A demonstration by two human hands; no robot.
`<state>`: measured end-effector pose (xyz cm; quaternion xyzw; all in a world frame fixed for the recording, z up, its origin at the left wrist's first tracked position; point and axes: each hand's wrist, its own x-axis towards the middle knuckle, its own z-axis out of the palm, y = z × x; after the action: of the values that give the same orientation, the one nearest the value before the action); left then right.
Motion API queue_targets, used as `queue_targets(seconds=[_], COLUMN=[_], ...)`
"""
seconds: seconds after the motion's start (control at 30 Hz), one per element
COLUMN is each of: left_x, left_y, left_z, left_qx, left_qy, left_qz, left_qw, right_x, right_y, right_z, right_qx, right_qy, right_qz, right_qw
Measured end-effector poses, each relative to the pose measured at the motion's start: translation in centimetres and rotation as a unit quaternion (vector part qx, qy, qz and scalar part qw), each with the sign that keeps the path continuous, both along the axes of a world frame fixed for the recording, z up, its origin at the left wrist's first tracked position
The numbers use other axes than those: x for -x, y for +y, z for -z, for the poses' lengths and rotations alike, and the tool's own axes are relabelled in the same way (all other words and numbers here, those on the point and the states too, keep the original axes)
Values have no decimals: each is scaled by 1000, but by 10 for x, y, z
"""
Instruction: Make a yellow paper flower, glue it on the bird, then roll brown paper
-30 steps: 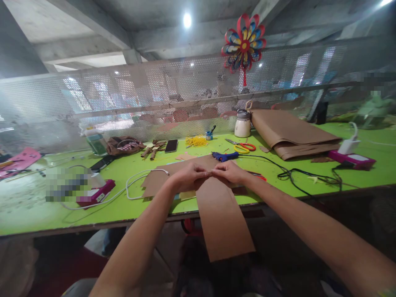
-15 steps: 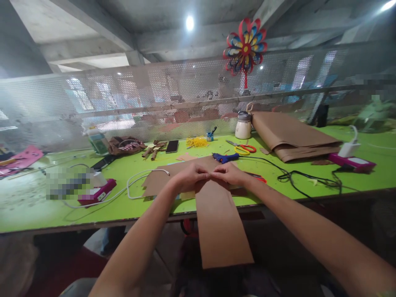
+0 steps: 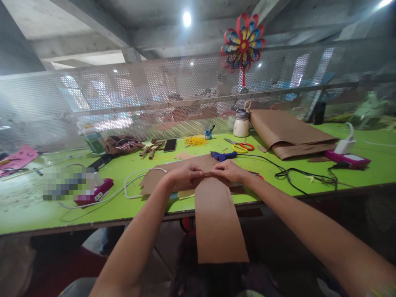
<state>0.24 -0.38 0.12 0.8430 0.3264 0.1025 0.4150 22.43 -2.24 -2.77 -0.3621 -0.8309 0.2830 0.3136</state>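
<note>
A long strip of brown paper (image 3: 218,222) hangs over the front edge of the green table, its lower end reaching toward my lap. My left hand (image 3: 188,173) pinches the left side of its upper edge, which looks folded or rolled. At the right side of that same edge, my right hand (image 3: 228,170) grips with thumb and fingertips. Beneath my hands lie flat brown paper sheets (image 3: 154,180). Just beyond my right hand rests a blue glue gun (image 3: 224,156), its black cord trailing right.
Scissors with yellow and red handles (image 3: 243,147), a cream bottle (image 3: 241,125) and a folded brown paper stack (image 3: 297,134) lie behind to the right. A phone (image 3: 170,145) and yellow shreds (image 3: 195,141) sit at the back. Purple power strips (image 3: 95,194) flank both sides, with cables.
My hands have spread slightly apart along the paper's upper edge, which now shows as a narrow fold between them. The strip's lower end has shifted a little left.
</note>
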Motion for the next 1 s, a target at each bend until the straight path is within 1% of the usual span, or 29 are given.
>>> queue_targets(seconds=[0.07,0.17,0.3,0.43,0.57,0.67,0.77,0.87,1.0], left_x=[0,-1,0,-3,-9,-11,-10,-8,-4], left_y=[-3,-5,-3,-2,-3,-4,-4,-5,-4], left_z=[0,1,0,-3,-2,0,0,-4,-8], left_qx=[4,-15,-50,-84,-141,-148,-163,-162,-118], left_qy=[-4,3,32,38,18,21,11,0,3], left_qz=[-9,-24,-15,-8,-14,-26,-32,-34,-25], left_qw=[1000,1000,998,996,990,988,986,986,993], right_x=[0,1,2,2,4,7,7,3,-2], right_y=[0,-2,-5,-5,-1,0,-3,-5,-6], right_z=[1,-1,-6,-7,-1,3,1,-2,-5], right_qx=[10,16,13,0,-20,-48,-60,-16,79], right_qy=[-2,-13,-21,-24,-24,-29,-33,-25,8], right_qz=[-3,-9,-15,-16,-20,-39,-22,7,5], right_qw=[1000,1000,1000,1000,999,998,997,1000,997])
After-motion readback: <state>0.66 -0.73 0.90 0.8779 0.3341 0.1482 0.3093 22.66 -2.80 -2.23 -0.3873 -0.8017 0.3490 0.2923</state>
